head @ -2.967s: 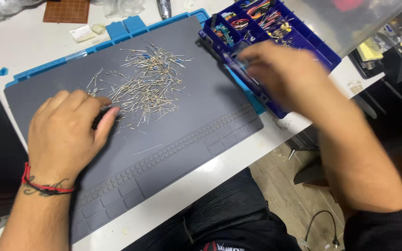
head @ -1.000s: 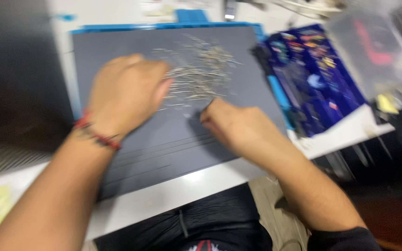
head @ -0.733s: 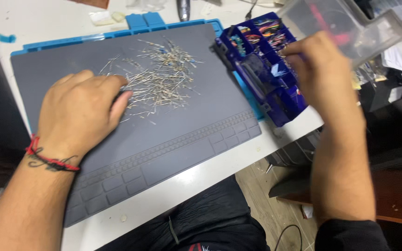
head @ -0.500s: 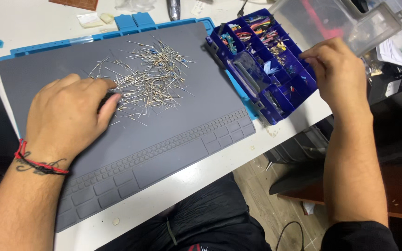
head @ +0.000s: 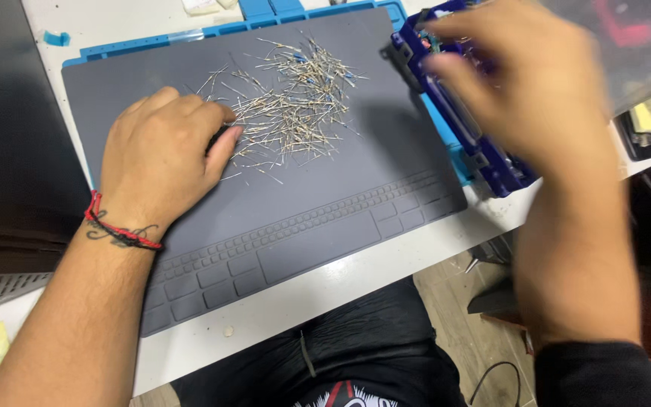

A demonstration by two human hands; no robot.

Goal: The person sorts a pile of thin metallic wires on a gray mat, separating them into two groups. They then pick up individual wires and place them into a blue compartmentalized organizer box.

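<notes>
A loose heap of thin metal-legged components point(head: 291, 105), small wire leads crossing each other with a few bluish bodies among them, lies on the upper middle of the grey work mat point(head: 303, 218). The left hand point(head: 163, 162) rests palm down on the mat at the heap's left edge, fingers curled inward, fingertips touching the nearest leads. The right hand point(head: 525, 90) is blurred above the blue compartment box point(head: 491, 169) at the mat's right edge; fingers loosely spread, whether they hold anything cannot be told.
</notes>
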